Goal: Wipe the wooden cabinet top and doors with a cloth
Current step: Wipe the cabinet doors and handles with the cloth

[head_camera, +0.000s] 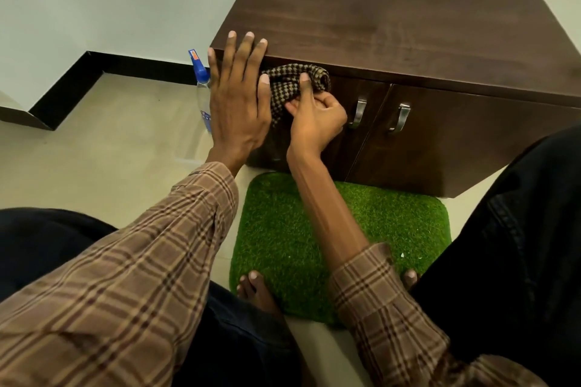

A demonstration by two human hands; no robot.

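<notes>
A low dark wooden cabinet stands against the wall, with two doors and two metal handles. My right hand grips a brown checked cloth and presses it against the top of the left door, just under the cabinet's front edge. My left hand lies flat with fingers spread on the cabinet's front left corner, fingertips resting on the top edge. Part of the left door is hidden behind both hands.
A clear spray bottle with a blue trigger stands on the floor left of the cabinet. A green grass mat lies before the cabinet, with my bare toes on its near edge. Black skirting runs along the wall at left.
</notes>
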